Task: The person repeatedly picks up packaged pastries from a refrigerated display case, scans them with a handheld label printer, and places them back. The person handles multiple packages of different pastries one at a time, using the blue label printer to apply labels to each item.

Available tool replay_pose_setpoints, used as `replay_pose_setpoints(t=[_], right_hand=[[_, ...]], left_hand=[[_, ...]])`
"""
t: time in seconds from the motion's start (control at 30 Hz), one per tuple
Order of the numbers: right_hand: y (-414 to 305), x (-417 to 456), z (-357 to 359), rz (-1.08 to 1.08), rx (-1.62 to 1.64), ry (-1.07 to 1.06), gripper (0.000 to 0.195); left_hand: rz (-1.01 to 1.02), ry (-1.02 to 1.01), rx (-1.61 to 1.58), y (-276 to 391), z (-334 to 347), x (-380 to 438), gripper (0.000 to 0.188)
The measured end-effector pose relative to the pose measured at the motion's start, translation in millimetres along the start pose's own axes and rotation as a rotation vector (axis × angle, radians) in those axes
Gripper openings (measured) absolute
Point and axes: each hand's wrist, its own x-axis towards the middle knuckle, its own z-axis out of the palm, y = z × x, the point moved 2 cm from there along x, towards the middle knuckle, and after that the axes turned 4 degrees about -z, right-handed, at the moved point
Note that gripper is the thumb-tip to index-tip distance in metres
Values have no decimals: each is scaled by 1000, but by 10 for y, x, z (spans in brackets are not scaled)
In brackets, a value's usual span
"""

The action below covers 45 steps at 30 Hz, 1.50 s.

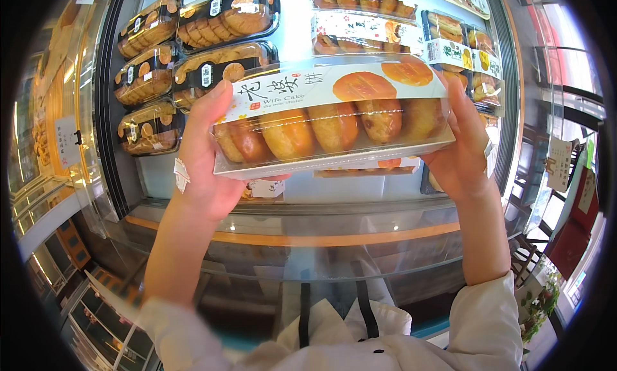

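Observation:
A long clear plastic box of round golden pastries point(332, 125), wrapped in a white printed paper band, is held up between both hands above a display case. My left hand point(207, 149) grips its left end, thumb on the upper corner and fingers beneath. My right hand point(462, 139) clasps the right end, thumb at the top edge and the other fingers mostly hidden behind. The box tilts slightly, its right end higher in the picture. Small white stickers cling to both wrists. Behind it, similar banded boxes point(366, 31) lie on the case's white floor.
Black-banded clear trays of cookies point(224, 19) fill the case's left side. Smaller pastry packs point(450, 48) stand at the right. A glass front edge with an orange strip point(337, 238) runs between the case and my body. Shelves stand at the left, a plant point(542, 303) at lower right.

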Motion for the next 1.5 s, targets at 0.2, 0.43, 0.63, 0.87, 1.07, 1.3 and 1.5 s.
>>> replay_pose_setpoints(t=[0.2, 0.43, 0.63, 0.87, 1.07, 1.3, 1.5], right_hand=[[86, -18, -32, 18, -66, 144, 64], [77, 14, -27, -16, -92, 116, 66], [115, 19, -55, -2, -64, 131, 67], [116, 32, -27, 24, -104, 198, 68], [126, 26, 3, 43, -99, 249, 65], [170, 8, -96, 43, -57, 284, 64], [122, -15, -117, -33, -102, 161, 68]], left_hand=[[64, 81, -106, -24, -67, 42, 53], [96, 18, -59, -10, -27, 10, 45], [119, 47, -41, -37, -22, 2, 49], [65, 38, 3, -34, 22, 5, 56], [73, 29, 9, -44, 19, 22, 59], [84, 38, -37, -61, -3, 45, 58], [76, 29, -99, -44, -34, 54, 54]])
